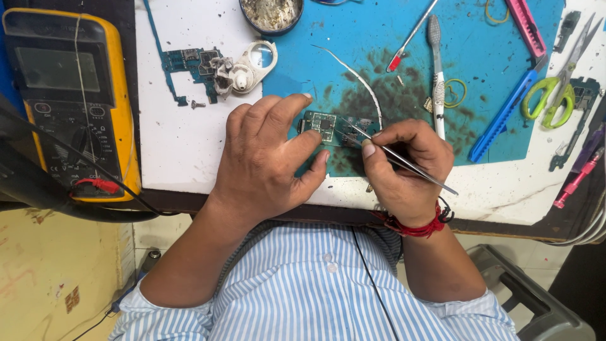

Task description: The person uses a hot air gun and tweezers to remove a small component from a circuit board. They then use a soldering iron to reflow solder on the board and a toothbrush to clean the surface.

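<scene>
left hand (pixel 268 158) fingers pin circuit board (pixel 334 128) on blue mat (pixel 379 38); right hand (pixel 404 164) pinches tweezers (pixel 398 158), tips on board.

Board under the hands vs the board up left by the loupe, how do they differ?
The held board is small, compact, pinned on the blue mat by the left hand, with tweezers in the right hand on it. The spare board is longer, irregular, untouched on the white surface. Both are teal-green.
</scene>
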